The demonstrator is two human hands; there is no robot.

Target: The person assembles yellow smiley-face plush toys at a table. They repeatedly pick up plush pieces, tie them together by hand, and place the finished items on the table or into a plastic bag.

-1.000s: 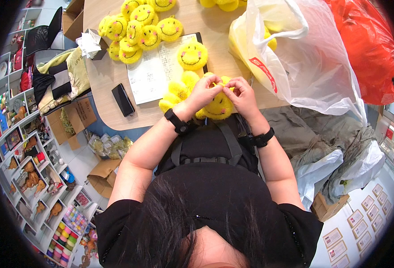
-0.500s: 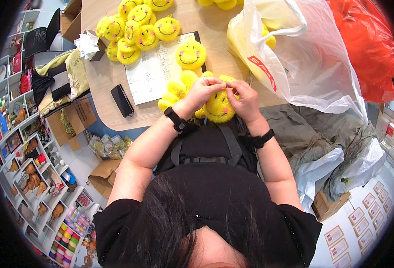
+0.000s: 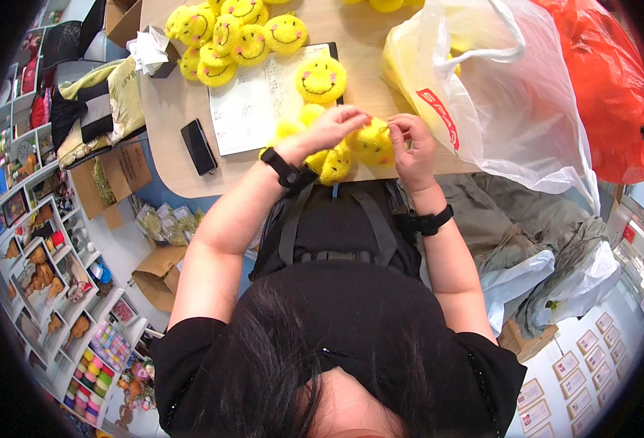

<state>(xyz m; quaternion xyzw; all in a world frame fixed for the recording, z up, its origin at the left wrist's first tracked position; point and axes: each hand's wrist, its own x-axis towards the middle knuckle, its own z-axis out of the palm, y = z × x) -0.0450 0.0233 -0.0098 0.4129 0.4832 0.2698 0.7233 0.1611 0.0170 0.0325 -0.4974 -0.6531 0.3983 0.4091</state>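
Note:
A yellow fuzzy smiley plush (image 3: 371, 144) hangs at the table's front edge below my right hand (image 3: 415, 150). The right thumb and fingers pinch it at its top, where a small loop or tip shows faintly. Just left of it is my left hand (image 3: 335, 128), its fingertips drawn together above the plush; whatever they hold is too small to make out. Beneath the left wrist lie more yellow plush pieces, one a smiley (image 3: 334, 166) at the table edge. Another smiley plush (image 3: 321, 79) rests on the open notebook (image 3: 243, 109).
A pile of smiley plushes (image 3: 241, 40) lies at the far left of the table (image 3: 172, 139). A black phone (image 3: 199, 147) and a tissue box (image 3: 163, 62) are at left. White (image 3: 511, 95) and red plastic bags (image 3: 599, 80) fill the right. Shelves (image 3: 44, 255) stand at far left.
My hands have drawn apart slightly. The held plush has shifted right with my right hand and turned, and the left fingers have come off its top. The view has tilted a little.

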